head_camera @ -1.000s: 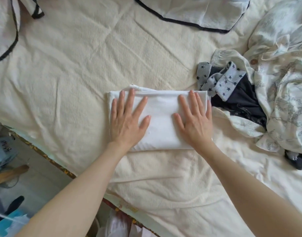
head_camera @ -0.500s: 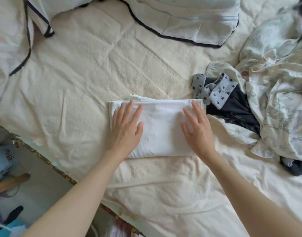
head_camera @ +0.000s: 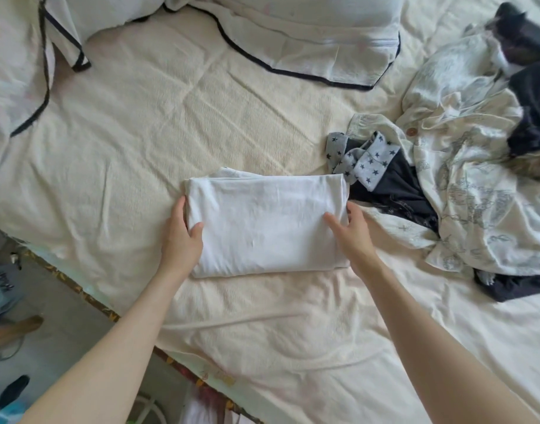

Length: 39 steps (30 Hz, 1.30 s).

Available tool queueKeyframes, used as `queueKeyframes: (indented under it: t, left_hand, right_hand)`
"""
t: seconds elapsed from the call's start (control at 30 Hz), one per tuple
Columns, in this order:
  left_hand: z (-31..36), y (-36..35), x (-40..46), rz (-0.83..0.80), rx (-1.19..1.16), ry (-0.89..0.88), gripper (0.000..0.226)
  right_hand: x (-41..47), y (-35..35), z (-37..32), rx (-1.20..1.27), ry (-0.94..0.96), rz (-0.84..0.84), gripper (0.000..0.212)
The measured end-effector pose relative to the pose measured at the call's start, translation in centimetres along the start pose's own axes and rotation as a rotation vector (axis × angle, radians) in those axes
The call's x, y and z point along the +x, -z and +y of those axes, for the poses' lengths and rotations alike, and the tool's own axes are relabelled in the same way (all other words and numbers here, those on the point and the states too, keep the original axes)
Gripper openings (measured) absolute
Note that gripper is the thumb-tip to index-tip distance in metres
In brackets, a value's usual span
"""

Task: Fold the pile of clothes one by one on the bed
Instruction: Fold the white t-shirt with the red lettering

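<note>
Covering the bed (head_camera: 201,123), a wrinkled cream sheet, pillows (head_camera: 308,35) above.

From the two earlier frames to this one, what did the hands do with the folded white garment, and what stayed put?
Both hands left the top of the folded white garment, where they lay flat, and slid outward to its ends. The left hand now grips the left edge, thumb on top; the right hand grips the right edge likewise. The garment stays folded in place on the bed, and the unfolded pile is untouched.
</note>
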<state>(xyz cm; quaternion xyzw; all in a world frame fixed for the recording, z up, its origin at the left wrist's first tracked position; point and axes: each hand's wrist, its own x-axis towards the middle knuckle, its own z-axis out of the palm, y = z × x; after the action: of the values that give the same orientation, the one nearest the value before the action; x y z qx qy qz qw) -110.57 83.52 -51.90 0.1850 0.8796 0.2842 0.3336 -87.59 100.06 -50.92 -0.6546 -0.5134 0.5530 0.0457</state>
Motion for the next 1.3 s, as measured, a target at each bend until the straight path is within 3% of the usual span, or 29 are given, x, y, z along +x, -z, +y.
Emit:
queueKeyframes:
  t: [0.23,0.4,0.6,0.97,1.13,1.3]
  left_hand:
    - [1.9,2.0,-2.4,-0.06,-0.057,-0.065,0.063]
    - [3.4,5.2,-7.0,-0.149,-0.084,-0.041,0.061]
    - [3.5,10.3,-13.6,-0.247,-0.076,-0.035,0.058]
    - [1.6,13.9,-25.6,-0.417,-0.136,-0.132,0.054]
    - [2.7,12.2,-30.3,-0.552,-0.015,-0.205,0.054]
    - [5.5,8.7,-34.3,-0.709,0.116,-0.386,0.052]
  right_hand:
    - [-2.4,0.5,-0.5,-0.021,0.117,0.09,0.025]
    - [-7.8,1.3,-1.4,-0.042,0.125,0.107,0.037]
    - [-17.9,4.2,-0.1,0.053,0.099,0.138,0.036]
    - [-36.2,6.3,7.1,0.195,0.078,0.291,0.037]
    - [-42.9,7.9,12.5,0.27,0.014,0.431,0.036]
    - [-47.3,10.6,17.2,0.422,-0.051,0.565,0.036]
